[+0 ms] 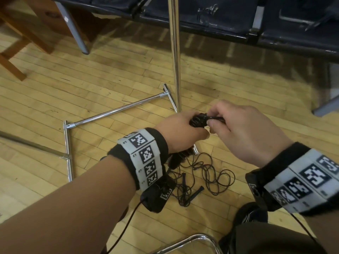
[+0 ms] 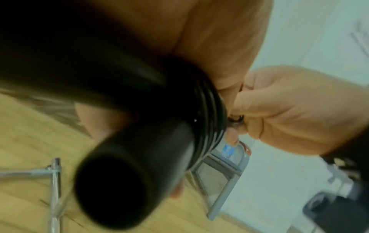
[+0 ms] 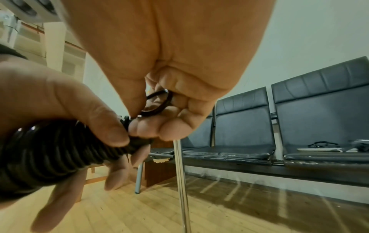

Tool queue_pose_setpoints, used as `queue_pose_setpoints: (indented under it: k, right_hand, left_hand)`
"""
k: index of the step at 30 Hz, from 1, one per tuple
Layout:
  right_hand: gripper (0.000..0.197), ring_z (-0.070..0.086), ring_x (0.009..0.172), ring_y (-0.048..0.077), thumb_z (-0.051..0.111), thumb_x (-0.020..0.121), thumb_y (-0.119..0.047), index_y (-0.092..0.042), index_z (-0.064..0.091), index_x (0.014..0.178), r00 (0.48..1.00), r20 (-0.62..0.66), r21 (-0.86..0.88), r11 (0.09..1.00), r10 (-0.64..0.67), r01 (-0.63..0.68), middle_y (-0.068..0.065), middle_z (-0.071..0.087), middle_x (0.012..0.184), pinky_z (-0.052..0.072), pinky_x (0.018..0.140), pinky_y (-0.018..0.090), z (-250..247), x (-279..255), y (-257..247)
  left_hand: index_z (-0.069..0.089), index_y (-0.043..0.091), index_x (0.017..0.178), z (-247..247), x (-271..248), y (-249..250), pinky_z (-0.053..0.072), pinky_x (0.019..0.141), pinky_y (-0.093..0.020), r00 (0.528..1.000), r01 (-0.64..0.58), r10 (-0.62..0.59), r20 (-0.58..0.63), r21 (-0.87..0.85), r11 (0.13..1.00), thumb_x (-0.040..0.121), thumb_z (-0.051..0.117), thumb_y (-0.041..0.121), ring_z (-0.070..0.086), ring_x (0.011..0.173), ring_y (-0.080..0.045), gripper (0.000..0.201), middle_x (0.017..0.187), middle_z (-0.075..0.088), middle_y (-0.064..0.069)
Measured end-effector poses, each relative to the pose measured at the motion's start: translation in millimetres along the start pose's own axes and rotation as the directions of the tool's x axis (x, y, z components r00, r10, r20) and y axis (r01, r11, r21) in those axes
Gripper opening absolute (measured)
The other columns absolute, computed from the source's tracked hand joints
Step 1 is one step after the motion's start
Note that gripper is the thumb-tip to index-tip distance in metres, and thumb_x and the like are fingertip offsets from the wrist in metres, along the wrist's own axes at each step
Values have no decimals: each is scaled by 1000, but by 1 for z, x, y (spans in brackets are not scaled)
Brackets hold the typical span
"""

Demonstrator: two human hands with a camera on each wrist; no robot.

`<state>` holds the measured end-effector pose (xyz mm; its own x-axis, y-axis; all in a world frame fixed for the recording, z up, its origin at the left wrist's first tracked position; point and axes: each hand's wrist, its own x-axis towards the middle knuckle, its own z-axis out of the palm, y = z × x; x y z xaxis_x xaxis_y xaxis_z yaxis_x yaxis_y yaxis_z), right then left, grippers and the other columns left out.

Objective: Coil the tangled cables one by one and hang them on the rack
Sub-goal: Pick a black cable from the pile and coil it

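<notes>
My left hand [image 1: 190, 128] grips a black cable coil [image 1: 199, 121], wound in tight turns round a black cylindrical body [image 2: 129, 173]. In the right wrist view the turns of the coil [image 3: 49, 149] lie under my left thumb [image 3: 95, 116]. My right hand [image 1: 212, 117] pinches the cable's free end [image 3: 157, 102] in a small loop right at the coil's tip. Below both hands a tangle of thin black cables [image 1: 207, 173] lies on the wooden floor. The chrome rack pole [image 1: 175, 52] rises just behind my hands.
The rack's chrome base bars [image 1: 117, 110] spread over the floor to the left. A row of dark bench seats [image 3: 299, 126] lines the wall behind, with small items on one seat [image 3: 323, 147]. A wooden table leg [image 1: 11, 65] stands far left, a chrome chair frame [image 1: 198, 241] near me.
</notes>
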<state>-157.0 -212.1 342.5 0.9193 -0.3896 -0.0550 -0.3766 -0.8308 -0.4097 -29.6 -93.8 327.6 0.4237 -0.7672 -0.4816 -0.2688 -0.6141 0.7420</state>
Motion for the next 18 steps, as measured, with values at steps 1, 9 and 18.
queue_pose_setpoints:
  k: [1, 9, 18]
  right_hand:
    - [13, 54, 69, 3, 51, 102, -33, -31, 58, 113, 1000, 9, -8, 1000, -7, 7, -15, 60, 81, 36, 53, 22, -1, 0, 2]
    - [21, 53, 82, 8, 41, 99, -44, -29, 52, 110, 996, 88, -29, 1000, 7, -5, -10, 56, 96, 50, 67, 33, -5, -2, -4]
    - [30, 54, 85, 11, 39, 98, -51, -29, 56, 111, 996, 91, -90, 996, 7, 1, -9, 48, 102, 52, 70, 34, -3, 0, 0]
  left_hand:
    - [61, 29, 118, 0, 1, 1, 64, 79, -53, 1000, 7, -7, -5, -38, 999, 94, 72, 32, 76, 88, -29, 26, 102, 71, -8]
    - [63, 22, 113, 8, 7, 2, 62, 84, -51, 1000, 0, 0, -31, 9, 1000, 93, 68, 27, 73, 89, -29, 21, 99, 71, -8]
    - [63, 28, 115, 11, 11, -7, 64, 82, -50, 998, 25, -29, -61, -77, 997, 91, 75, 31, 74, 89, -28, 26, 101, 72, -6]
